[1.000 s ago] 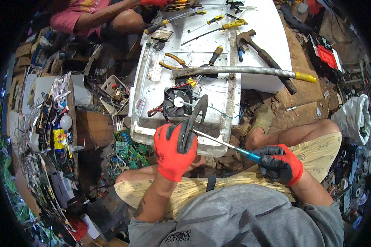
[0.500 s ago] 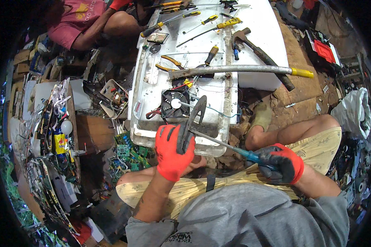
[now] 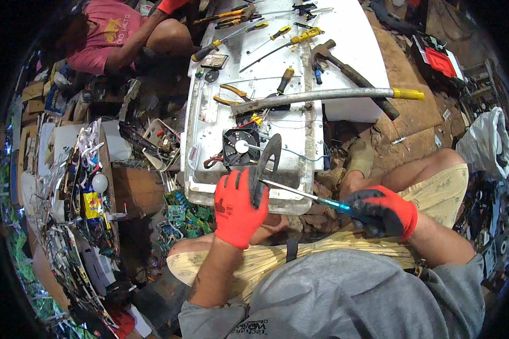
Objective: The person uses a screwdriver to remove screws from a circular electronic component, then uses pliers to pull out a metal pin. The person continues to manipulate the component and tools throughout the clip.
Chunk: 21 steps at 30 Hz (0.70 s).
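Observation:
Both of my hands wear red gloves with dark palms. My left hand is closed round a dark, flat, rounded plate with an opening in it, held up on edge. My right hand grips the teal handle of a screwdriver. Its shaft points left, and the tip meets the plate beside my left fingers; the exact contact is hidden. Just beyond the plate, a black square fan with a white hub lies on the white work surface, its wires trailing off.
Past the fan lie orange-handled pliers, a ribbed metal hose with a yellow end, a hammer and several screwdrivers. Green circuit boards and heaped scrap are at left. A person in a pink shirt sits at far left.
The view has shifted slightly. My right hand has turned a little round the screwdriver handle. The plate and my left hand keep nearly the same pose.

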### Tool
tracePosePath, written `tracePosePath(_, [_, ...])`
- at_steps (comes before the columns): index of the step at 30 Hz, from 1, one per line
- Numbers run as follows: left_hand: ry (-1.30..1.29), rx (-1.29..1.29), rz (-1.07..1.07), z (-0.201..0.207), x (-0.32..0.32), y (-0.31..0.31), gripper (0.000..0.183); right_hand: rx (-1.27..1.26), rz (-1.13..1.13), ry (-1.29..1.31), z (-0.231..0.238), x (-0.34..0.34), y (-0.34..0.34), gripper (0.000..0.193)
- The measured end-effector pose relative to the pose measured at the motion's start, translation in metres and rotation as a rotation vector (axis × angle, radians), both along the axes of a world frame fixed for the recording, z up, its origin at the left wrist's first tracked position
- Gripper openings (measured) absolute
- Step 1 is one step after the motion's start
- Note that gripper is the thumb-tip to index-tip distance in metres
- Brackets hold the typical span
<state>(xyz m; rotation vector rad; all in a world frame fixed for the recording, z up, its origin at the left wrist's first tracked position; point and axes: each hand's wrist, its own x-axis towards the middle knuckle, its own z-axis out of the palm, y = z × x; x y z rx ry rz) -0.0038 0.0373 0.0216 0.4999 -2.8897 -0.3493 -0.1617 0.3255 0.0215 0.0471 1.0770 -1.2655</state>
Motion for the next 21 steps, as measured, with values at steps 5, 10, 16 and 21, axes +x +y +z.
tracePosePath(5, [0.033,-0.024,0.005,-0.003,0.004,0.005,0.049,-0.159,0.186,0.605,0.0,-0.007,0.0,0.023])
tracePosePath(10, [0.059,-0.005,0.049,-0.008,0.004,0.0,0.05,-0.182,0.185,1.779,0.011,0.01,-0.007,0.05])
tracePosePath(16, [0.091,0.032,0.071,-0.008,0.0,-0.006,0.049,-0.195,0.072,0.188,0.002,-0.022,-0.008,0.031])
tracePosePath(21, [0.065,0.032,0.063,-0.001,-0.002,-0.005,0.045,-0.254,0.387,0.772,0.006,-0.029,-0.013,0.033])
